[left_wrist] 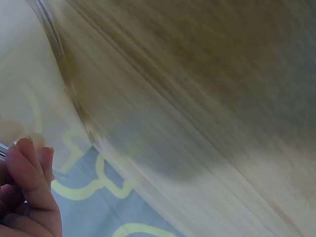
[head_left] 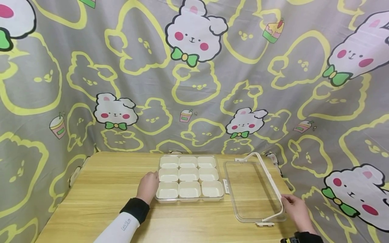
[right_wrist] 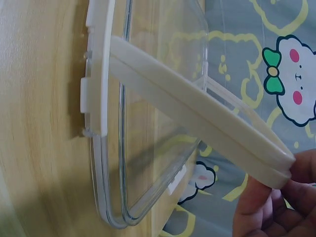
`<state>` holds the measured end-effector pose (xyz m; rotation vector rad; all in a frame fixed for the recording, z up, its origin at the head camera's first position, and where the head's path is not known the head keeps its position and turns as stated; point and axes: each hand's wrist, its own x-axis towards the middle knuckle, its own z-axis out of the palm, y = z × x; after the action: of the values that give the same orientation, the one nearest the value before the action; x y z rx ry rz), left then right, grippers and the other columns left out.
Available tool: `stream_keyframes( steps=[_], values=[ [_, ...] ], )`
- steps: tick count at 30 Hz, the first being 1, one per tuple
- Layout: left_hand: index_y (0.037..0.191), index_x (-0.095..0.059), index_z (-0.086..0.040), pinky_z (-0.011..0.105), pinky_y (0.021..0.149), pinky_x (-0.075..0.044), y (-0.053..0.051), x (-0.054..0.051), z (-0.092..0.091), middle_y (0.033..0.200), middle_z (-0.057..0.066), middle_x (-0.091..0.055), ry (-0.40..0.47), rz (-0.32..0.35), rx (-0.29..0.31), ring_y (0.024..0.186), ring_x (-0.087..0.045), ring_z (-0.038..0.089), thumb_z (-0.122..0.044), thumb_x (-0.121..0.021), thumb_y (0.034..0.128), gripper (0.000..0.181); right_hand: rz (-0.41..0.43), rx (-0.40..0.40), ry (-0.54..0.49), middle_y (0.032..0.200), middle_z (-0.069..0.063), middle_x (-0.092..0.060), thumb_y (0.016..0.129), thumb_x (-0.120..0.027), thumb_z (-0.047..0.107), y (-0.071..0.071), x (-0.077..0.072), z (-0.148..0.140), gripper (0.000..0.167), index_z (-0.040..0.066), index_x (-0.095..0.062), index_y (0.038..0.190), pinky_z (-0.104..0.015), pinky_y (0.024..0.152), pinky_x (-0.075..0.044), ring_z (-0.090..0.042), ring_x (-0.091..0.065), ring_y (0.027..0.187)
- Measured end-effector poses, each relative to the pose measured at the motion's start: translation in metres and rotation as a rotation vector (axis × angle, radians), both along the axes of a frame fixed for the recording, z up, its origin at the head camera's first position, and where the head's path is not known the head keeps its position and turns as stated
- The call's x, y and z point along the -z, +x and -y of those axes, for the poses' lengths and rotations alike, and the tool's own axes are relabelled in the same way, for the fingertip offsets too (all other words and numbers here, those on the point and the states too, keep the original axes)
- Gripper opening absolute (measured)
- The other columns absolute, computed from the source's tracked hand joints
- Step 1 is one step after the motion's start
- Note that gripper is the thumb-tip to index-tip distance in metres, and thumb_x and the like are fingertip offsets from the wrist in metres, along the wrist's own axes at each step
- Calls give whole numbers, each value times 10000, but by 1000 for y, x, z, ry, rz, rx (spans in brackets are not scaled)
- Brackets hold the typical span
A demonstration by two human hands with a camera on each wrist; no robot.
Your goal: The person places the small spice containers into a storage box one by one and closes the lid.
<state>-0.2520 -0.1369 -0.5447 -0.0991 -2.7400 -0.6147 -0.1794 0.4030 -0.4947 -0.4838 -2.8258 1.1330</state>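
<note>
Head view: "LetsSlim" lettering point(head_left: 126, 224) on sleeve point(head_left: 113, 231), hands point(head_left: 148, 186) on box point(head_left: 189, 199) and handle point(head_left: 270, 177)

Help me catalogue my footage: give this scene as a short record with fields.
left hand: holds the clear box by its left edge
right hand: pinches the raised white handle of the clear lid
box contents: nine cream cups, three by three, looking empty
lid position: off the box, to its right
surface: wood-grain table
backdrop: patterned grey cloth
</note>
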Motion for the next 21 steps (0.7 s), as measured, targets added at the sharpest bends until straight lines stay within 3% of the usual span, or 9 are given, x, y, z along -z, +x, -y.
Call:
stream_keyframes(
  steps=[6,10,21],
  values=[
    [910,-685,67,439,568,-548,0,0,0,694,135,-602,11,7,-6,642,-641,311,-6,-592,951,126,-27,4,80,1034,-229,-675,1010,-524,204,-1,0,5,394,-118,-620,1216,-324,692,-458,-268,-625,881],
    [908,-680,70,447,571,-548,0,-1,0,699,140,-603,19,14,-4,647,-643,320,-5,-582,955,132,-39,-12,65,993,-203,-690,1012,-520,191,-1,-1,9,400,-131,-601,1235,-317,687,-465,-227,-635,830],
    [932,-684,67,443,579,-551,1,-1,0,708,138,-601,23,27,-11,656,-642,315,-6,-592,949,119,-82,30,-119,928,-183,-709,1027,-468,114,4,3,29,378,-149,-534,1290,-223,599,-497,-167,-671,731]
  ],
)
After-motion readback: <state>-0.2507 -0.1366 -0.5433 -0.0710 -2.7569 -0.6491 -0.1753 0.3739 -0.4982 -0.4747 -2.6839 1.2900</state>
